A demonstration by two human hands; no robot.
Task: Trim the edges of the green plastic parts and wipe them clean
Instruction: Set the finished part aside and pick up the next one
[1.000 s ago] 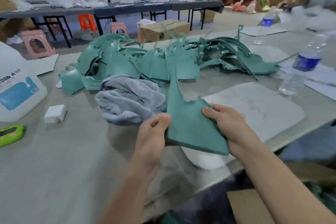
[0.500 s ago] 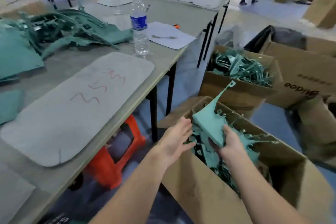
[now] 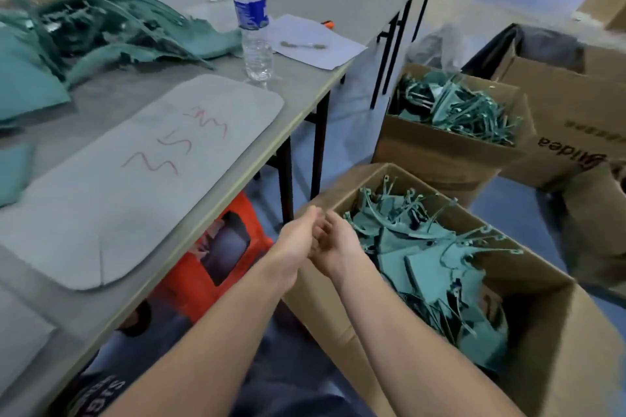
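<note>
My left hand (image 3: pixel 298 237) and my right hand (image 3: pixel 338 244) are pressed together over the near-left corner of a cardboard box (image 3: pixel 559 349) on the floor. Both hold nothing and their fingers are loosely curled. The box is filled with flat green plastic parts (image 3: pixel 423 257), several with thin stringy edges. A pile of more green plastic parts (image 3: pixel 101 30) lies on the grey table (image 3: pixel 305 78) at the upper left, well away from both hands.
A grey mat (image 3: pixel 135 179) with red scribbles lies on the table. A water bottle (image 3: pixel 254 27) and a paper sheet (image 3: pixel 311 41) stand behind it. A second box (image 3: pixel 440 149) holds green trimmings. An orange stool (image 3: pixel 230 247) sits under the table.
My view swung from the table to the floor box. The green part I held with both hands now lies in the box, and my empty hands have drawn back together to its corner.
</note>
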